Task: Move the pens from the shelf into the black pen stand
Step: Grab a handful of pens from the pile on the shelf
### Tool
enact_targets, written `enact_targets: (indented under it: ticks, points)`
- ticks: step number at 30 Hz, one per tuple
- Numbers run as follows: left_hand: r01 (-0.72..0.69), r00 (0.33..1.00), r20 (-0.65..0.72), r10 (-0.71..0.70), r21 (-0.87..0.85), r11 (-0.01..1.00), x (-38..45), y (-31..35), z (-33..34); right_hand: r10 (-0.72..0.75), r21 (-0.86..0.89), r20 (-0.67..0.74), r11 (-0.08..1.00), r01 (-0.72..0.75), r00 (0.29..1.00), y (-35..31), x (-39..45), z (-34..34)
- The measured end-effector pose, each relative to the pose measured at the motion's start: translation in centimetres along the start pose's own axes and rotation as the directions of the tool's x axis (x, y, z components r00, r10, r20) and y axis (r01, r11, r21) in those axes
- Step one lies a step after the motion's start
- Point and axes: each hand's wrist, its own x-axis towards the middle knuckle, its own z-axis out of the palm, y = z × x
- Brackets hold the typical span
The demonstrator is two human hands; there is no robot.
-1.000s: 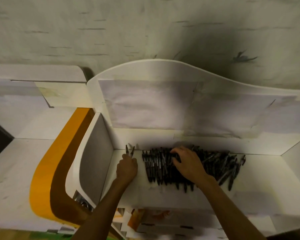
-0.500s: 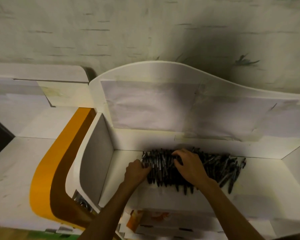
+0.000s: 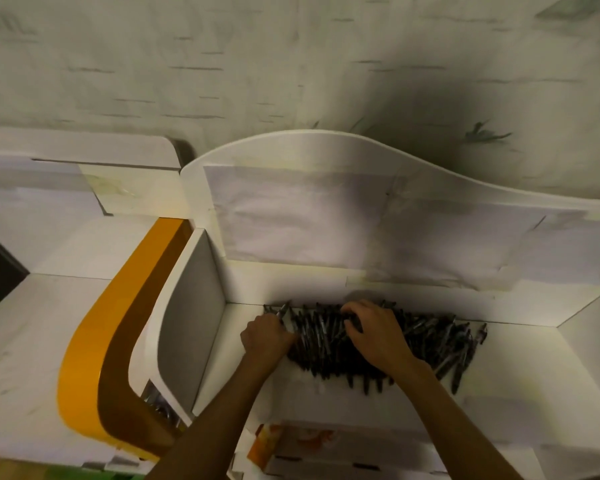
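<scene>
Here, from the head view, the pens (image 3: 378, 341) lie heaped on the white shelf (image 3: 520, 382). The left hand (image 3: 267, 336) curls around a few pens at the heap's left edge. The right hand (image 3: 378, 336) rests atop the heap, fingers bent and pinching into it.

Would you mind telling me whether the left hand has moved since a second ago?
Yes. The left hand has shifted right, away from the grey side panel, and now grips pens at the left edge of the pen pile.
</scene>
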Motion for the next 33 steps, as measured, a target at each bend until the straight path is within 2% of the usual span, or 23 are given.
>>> enact_targets:
  ticks: [4, 7, 10, 12, 14, 18, 22, 26, 30, 33]
  points:
    - [0.080, 0.996, 0.040, -0.081, 0.035, 0.996, 0.3, -0.7, -0.3, 0.001, 0.001, -0.003, 1.000, -0.001, 1.000, -0.2, -0.1, -0.1]
    - [0.091, 0.996, 0.022, -0.091, 0.017, 0.996, 0.1, -1.4, -0.3, 0.002, 0.000, 0.001, 1.000, -0.002, 1.000, -0.4, -0.2, -0.1]
    - [0.075, 0.997, -0.009, -0.076, -0.084, 0.994, 0.2, -2.3, -0.1, 0.004, 0.001, -0.004, 1.000, -0.004, 1.000, -0.6, -0.1, 0.0]
    - [0.054, 0.999, 0.017, -0.052, -0.215, 0.975, 0.6, -2.9, 0.0, -0.002, 0.001, -0.013, 1.000, 0.002, 1.000, -0.9, 0.1, 0.1]
    - [0.037, 0.999, 0.016, -0.033, -0.408, 0.912, 1.0, -3.5, -0.2, -0.011, 0.012, -0.016, 1.000, 0.011, 1.000, -1.4, 0.3, 0.2]
    - [-0.042, 0.983, -0.158, -0.091, -0.683, 0.729, 0.8, -3.0, -1.1, -0.026, 0.025, -0.019, 0.999, 0.026, 0.999, -2.2, 0.6, 0.4]
    - [-0.193, 0.962, -0.265, -0.064, -0.827, 0.527, 0.1, -2.2, -1.6, -0.035, 0.040, -0.031, 0.999, 0.036, 0.999, -2.6, 0.7, 0.6]
    - [-0.264, 0.947, -0.322, -0.011, -0.797, 0.543, -0.4, -2.6, -0.6, -0.024, 0.037, -0.024, 0.999, 0.025, 0.999, -2.8, 0.7, 1.1]
    - [-0.213, 0.962, -0.273, -0.029, -0.812, 0.544, -0.4, -4.0, 1.0, -0.027, 0.046, -0.015, 0.999, 0.028, 1.000, -2.9, 0.6, 1.6]
    - [-0.179, 0.961, -0.254, -0.104, -0.867, 0.466, -0.4, -3.1, -0.4, -0.026, 0.053, -0.026, 0.998, 0.028, 0.999, -2.9, 0.7, 1.4]
